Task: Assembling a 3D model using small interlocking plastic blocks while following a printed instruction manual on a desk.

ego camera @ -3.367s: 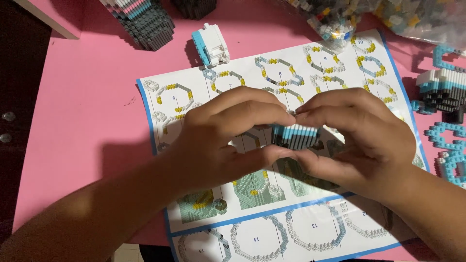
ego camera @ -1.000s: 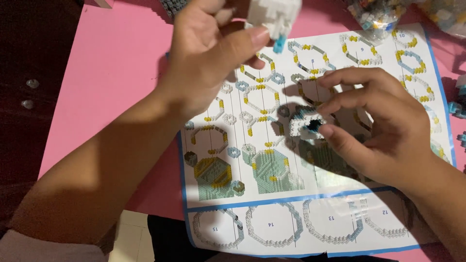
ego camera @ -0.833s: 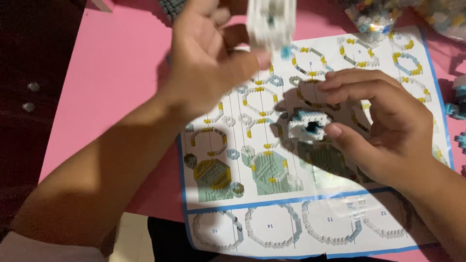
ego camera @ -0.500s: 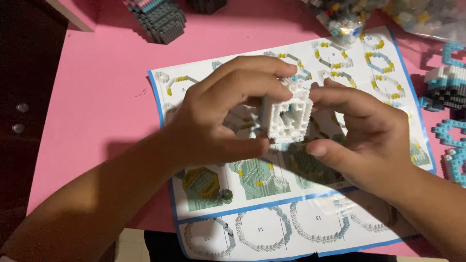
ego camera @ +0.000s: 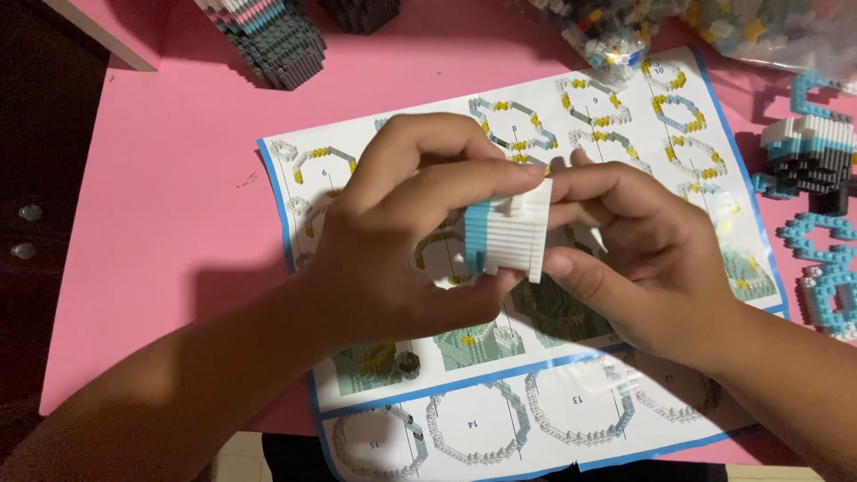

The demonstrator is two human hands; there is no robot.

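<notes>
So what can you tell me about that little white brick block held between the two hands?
The small white block of tiny plastic bricks is built of thin stacked layers, with a light blue band down its left side. It looks solid and boxy, held above the printed instruction sheet on the pink table. The left hand grips it from the left, thumb under it; the right hand pinches its right edge.

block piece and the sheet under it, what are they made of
Block piece: looks like hard plastic, stacked in thin white and blue layers with ridged sides, slightly glossy. Sheet: seems printed paper, flat and thin, matte, with a blue border.
</notes>
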